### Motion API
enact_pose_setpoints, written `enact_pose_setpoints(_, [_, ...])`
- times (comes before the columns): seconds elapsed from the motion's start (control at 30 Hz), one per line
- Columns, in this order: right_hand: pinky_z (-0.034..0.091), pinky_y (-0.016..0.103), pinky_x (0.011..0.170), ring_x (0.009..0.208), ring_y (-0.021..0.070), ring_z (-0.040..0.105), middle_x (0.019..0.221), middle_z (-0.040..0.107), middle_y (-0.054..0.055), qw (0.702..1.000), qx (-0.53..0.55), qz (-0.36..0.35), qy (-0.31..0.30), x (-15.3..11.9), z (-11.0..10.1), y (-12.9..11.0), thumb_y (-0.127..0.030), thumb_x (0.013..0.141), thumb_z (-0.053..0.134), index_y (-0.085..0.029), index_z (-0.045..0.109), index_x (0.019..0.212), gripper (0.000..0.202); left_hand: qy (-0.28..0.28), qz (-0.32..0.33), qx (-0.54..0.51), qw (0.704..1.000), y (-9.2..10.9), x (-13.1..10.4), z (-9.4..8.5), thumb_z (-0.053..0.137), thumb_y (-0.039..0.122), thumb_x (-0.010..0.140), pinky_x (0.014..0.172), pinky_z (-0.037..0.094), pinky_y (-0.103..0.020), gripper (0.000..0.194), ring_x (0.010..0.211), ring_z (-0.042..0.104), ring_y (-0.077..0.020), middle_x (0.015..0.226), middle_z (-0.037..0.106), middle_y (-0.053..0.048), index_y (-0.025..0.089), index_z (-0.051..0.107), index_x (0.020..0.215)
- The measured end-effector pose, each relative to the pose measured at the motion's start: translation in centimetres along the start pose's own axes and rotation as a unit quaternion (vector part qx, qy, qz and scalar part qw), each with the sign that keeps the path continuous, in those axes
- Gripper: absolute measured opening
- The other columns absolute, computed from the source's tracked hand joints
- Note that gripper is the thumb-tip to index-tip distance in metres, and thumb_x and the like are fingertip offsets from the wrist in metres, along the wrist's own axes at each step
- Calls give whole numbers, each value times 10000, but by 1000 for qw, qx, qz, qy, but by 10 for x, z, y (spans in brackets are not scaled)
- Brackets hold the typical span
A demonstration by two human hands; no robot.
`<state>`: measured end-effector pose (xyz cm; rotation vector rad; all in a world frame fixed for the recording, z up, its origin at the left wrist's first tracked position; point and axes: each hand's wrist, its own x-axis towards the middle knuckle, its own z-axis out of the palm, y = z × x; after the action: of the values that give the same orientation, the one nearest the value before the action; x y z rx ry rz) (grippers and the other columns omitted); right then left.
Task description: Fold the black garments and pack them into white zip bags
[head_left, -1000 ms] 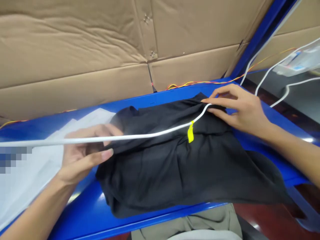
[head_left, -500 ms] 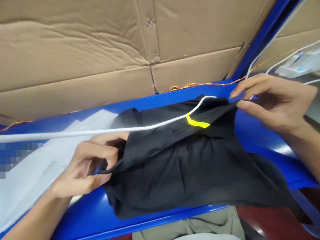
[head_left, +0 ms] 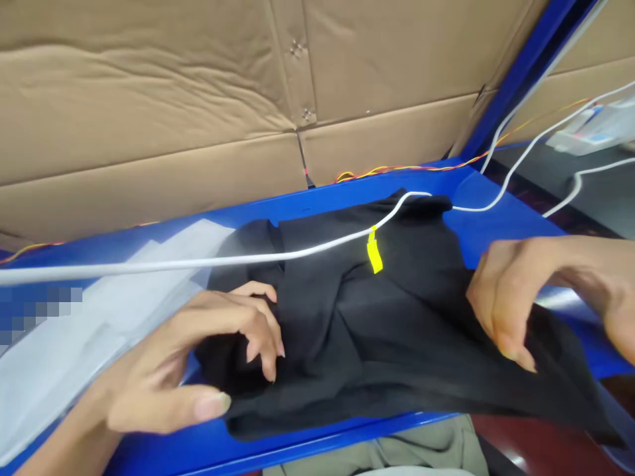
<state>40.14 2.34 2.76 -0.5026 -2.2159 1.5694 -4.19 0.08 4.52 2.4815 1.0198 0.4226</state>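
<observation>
Black cloth [head_left: 387,330] lies wrinkled across a blue table, its right end hanging past the front edge. Over its left part is my left hand [head_left: 198,357], thumb and fingers spread apart, fingertips at the cloth. At the cloth's right side my right hand [head_left: 510,297] points down, its fingers pressed together on the fabric; whether they pinch a fold is hidden. A white cable [head_left: 297,254] runs above the cloth, with a yellow tag [head_left: 375,256] hanging from it.
White sheets [head_left: 114,317] lie on the left of the blue table [head_left: 173,453]. Behind stands a brown cardboard wall [head_left: 198,86] with thin red and yellow wires along its base. A clear plastic box [head_left: 590,129] and more white cables are at the right.
My left hand has let go of the cloth's edge and opened. My right hand has moved down and toward me. The raised cloth edge has dropped flat, and the yellow tag has swung down.
</observation>
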Motion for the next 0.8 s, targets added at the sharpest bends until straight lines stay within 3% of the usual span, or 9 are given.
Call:
enact_pose_setpoints(0.07, [629, 279, 778, 859, 198, 804, 976, 837, 27, 999, -47, -21, -1, 7, -4, 3, -623, 974, 718, -368, 792, 1248, 381, -16, 5, -98, 995, 3, 10, 5, 524, 634, 1011, 983, 603, -461, 389, 699, 740, -252, 701, 766, -32, 341, 750, 891])
enact_pose_setpoints(0.17, [628, 335, 945, 1095, 248, 791, 1185, 824, 44, 983, -149, -29, 98, 14, -15, 10, -443, 962, 797, -373, 817, 1236, 283, 78, -19, -57, 995, 3, 16, 15, 667, 386, 979, 882, 627, -399, 117, 857, 767, -261, 913, 809, -45, 318, 759, 1006])
enact_pose_setpoints(0.27, [630, 333, 906, 1032, 242, 792, 1146, 828, 41, 989, -147, -3, 32, 16, -18, 13, -339, 909, 856, -360, 840, 1197, 290, 121, 0, 39, 992, -3, 17, 22, 693, 411, 956, 1067, 599, -438, 317, 1210, 719, -303, 1335, 750, -52, 360, 745, 1264])
enact_pose_setpoints(0.37, [600, 279, 738, 794, 189, 757, 897, 819, 35, 989, -107, 32, -97, 16, -11, 13, -278, 933, 827, -307, 864, 1125, 198, 51, 60, 108, 991, -10, 20, 22, 653, 439, 986, 1315, 357, -591, 545, 1600, 392, -382, 1760, 384, -6, 449, 589, 1527])
enact_pose_setpoints(0.43, [537, 247, 614, 656, 158, 706, 751, 782, 14, 987, -114, 55, -94, 18, -5, 13, -295, 967, 788, -286, 863, 1111, 163, -8, 94, 137, 986, -12, 20, 21, 623, 451, 1011, 1355, 204, -664, 601, 1669, 237, -402, 1833, 204, 15, 461, 499, 1599])
enact_pose_setpoints(0.57, [437, 239, 524, 525, 133, 649, 594, 711, -38, 980, -162, 109, 31, 25, 3, 21, -441, 1024, 705, -262, 823, 1116, 233, -54, 79, 117, 988, -11, 18, 19, 623, 452, 1005, 1378, 116, -652, 531, 1607, 399, -349, 1706, 490, -18, 388, 548, 1527])
enact_pose_setpoints(0.67, [445, 277, 538, 509, 146, 599, 612, 684, -24, 950, -259, 92, 147, 32, 4, 31, -562, 989, 709, -231, 812, 1087, 360, -28, 55, 79, 995, -8, 17, 21, 593, 415, 1019, 1359, 269, -580, 301, 1511, 539, -308, 1576, 635, -19, 331, 666, 1298])
enact_pose_setpoints(0.73, [532, 328, 642, 661, 199, 682, 783, 745, 35, 919, -342, 51, 189, 34, 4, 39, -600, 947, 737, -229, 817, 1097, 409, -4, 43, 67, 997, -7, 18, 24, 542, 384, 1050, 1319, 365, -530, 229, 1488, 567, -283, 1546, 660, -22, 305, 678, 1217])
enact_pose_setpoints(0.8, [595, 456, 890, 1012, 312, 744, 1108, 779, 117, 887, -412, 2, 207, 34, 5, 46, -626, 909, 760, -250, 818, 1171, 462, 4, 27, 71, 997, -7, 19, 26, 522, 368, 1066, 1303, 392, -514, 212, 1482, 574, -270, 1530, 672, -27, 293, 674, 1193])
